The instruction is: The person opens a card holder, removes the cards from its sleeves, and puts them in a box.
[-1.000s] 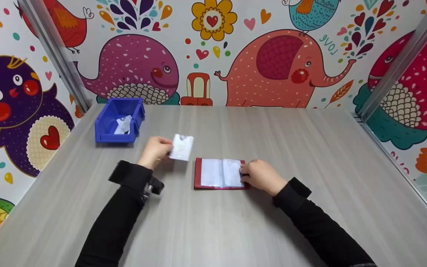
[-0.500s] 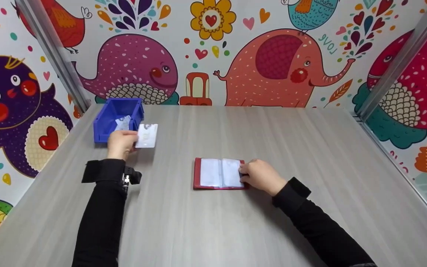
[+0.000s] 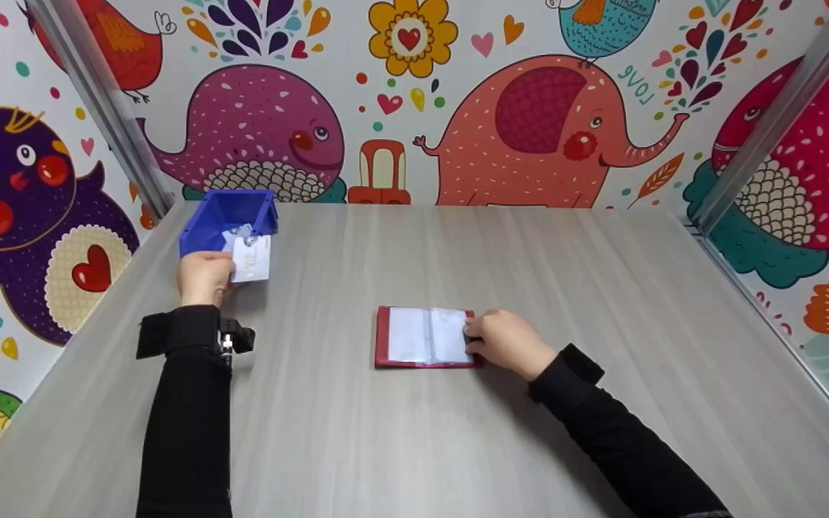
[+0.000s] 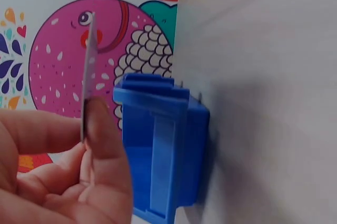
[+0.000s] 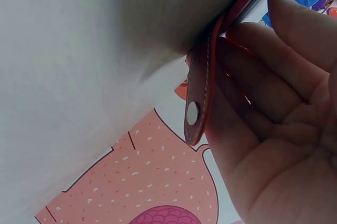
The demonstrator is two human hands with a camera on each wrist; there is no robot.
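Note:
In the head view my left hand (image 3: 204, 277) pinches a white card (image 3: 252, 259) by its left edge, thumb against fingers. The card stands upright before the front of a blue plastic bin (image 3: 231, 208), hiding part of it. Edge-on, the same card (image 4: 88, 66) shows in the left wrist view, with the bin (image 4: 168, 155) behind it. A red card holder (image 3: 383, 337) lies spread on the table, clear sleeves facing up. My right hand (image 3: 512, 342) grips its right edge. The right wrist view shows the holder's strap (image 5: 199, 92) with a metal snap beside the fingers.
Inside the bin lie white cards or papers (image 3: 240, 230), partly hidden. The grey wood-grain table (image 3: 414, 439) reaches back to a wall (image 3: 429, 108) printed with cartoon animals. Metal posts (image 3: 101, 108) stand at the back corners.
My left hand has carried the card leftward and slightly away, from near the card holder to the front of the bin. My right hand and the holder have stayed in place.

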